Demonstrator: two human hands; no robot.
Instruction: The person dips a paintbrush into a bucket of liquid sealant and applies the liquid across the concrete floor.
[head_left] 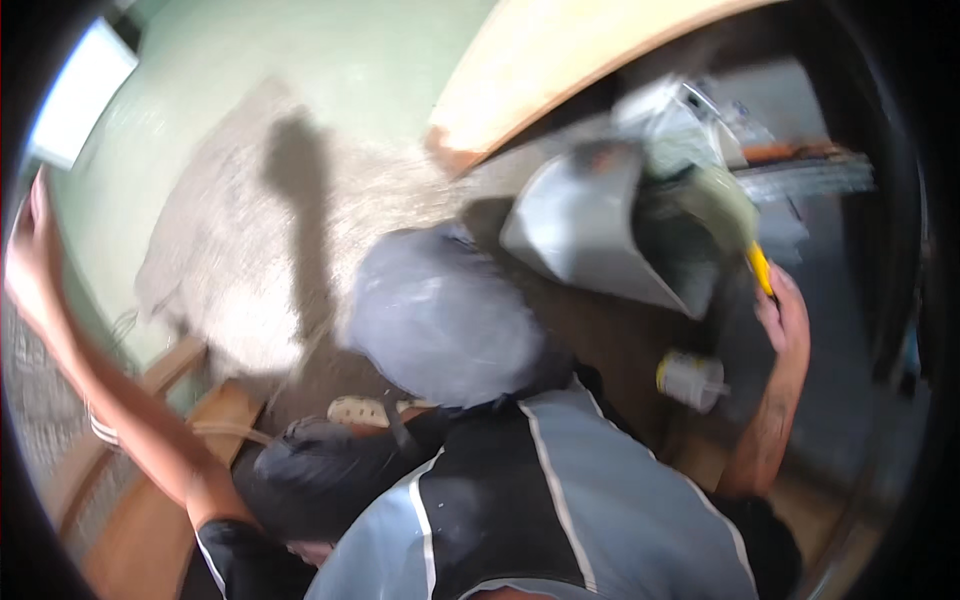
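Note:
My right hand is closed round the yellow handle of a tool. The tool's broad, pale head is blurred, so I cannot tell its exact kind. That head is at the mouth of a tilted grey container, whose inside is dark. Far to the left, my left hand is raised with its fingers stretched upward, partly lost at the picture's rim. I see nothing held in it. A rough grey patch on the pale green wall lies between my arms, with a dark shadow across it.
Rounded grey cloth, apparently over my bent knee, fills the middle. A pale wooden board curves across the top. A small white-and-yellow tub stands at the right. Wooden pieces lie lower left, near a light sandal.

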